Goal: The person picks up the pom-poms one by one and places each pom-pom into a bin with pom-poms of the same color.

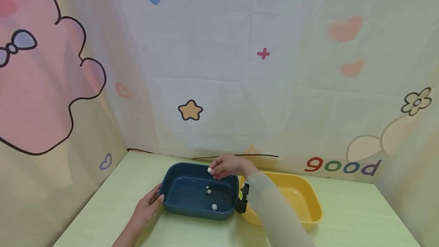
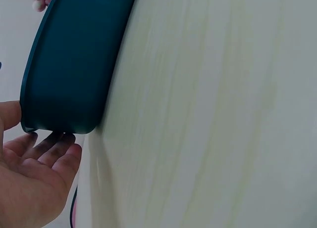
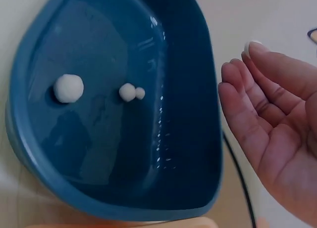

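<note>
A dark blue plastic basin stands on the table. My left hand grips its left end; in the left wrist view the thumb lies at the rim and the fingers bend against the outer wall. Above the basin's far right side, my right hand pinches a small white ball between thumb and fingertips. On the basin floor lie a larger white ball, a medium ball and a tiny ball; the last two touch. The right wrist view shows little of the pinched ball.
A yellow basin stands against the blue one's right side, partly behind my right sleeve. A black device sits at my right wrist. Printed cloth hangs behind the pale green table.
</note>
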`<state>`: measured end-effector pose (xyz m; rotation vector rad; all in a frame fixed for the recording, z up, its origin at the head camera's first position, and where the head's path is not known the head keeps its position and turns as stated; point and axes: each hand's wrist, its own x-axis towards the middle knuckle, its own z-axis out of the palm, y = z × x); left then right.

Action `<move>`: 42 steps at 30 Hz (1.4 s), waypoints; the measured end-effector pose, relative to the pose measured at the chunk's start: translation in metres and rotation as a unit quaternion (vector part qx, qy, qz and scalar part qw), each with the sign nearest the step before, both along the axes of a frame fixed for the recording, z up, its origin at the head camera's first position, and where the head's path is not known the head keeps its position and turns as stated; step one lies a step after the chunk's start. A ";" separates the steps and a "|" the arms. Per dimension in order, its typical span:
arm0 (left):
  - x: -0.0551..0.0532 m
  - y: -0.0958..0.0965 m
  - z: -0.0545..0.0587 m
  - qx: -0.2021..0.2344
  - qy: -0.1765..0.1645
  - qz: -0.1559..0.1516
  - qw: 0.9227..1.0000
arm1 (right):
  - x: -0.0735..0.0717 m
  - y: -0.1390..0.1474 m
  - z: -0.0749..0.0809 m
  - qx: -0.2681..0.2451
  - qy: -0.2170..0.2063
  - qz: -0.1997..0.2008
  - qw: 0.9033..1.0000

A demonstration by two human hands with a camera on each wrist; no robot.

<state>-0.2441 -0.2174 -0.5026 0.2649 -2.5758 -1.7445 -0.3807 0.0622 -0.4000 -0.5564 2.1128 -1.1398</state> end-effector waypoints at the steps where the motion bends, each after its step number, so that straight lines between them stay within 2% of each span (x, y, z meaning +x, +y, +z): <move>1: 0.000 0.000 0.000 -0.001 0.001 0.000 1.000 | -0.001 0.000 -0.002 0.001 -0.004 -0.003 1.000; 7: 0.000 -0.001 -0.002 -0.004 0.002 0.000 1.000 | -0.004 -0.006 -0.014 -0.002 -0.032 -0.009 0.999; 16: 0.000 -0.002 0.000 -0.002 -0.001 0.004 1.000 | -0.001 -0.014 -0.024 0.022 -0.032 -0.039 0.998; 24: 0.001 0.000 0.000 0.005 -0.001 0.005 1.000 | -0.006 -0.011 -0.035 0.042 -0.049 -0.060 0.996; 33: 0.000 0.000 0.000 0.011 0.000 0.009 1.000 | -0.013 -0.011 -0.043 0.082 -0.058 -0.042 0.994; 42: 0.000 0.000 0.000 0.012 0.003 0.008 1.000 | -0.010 -0.017 -0.036 0.142 -0.084 -0.006 0.986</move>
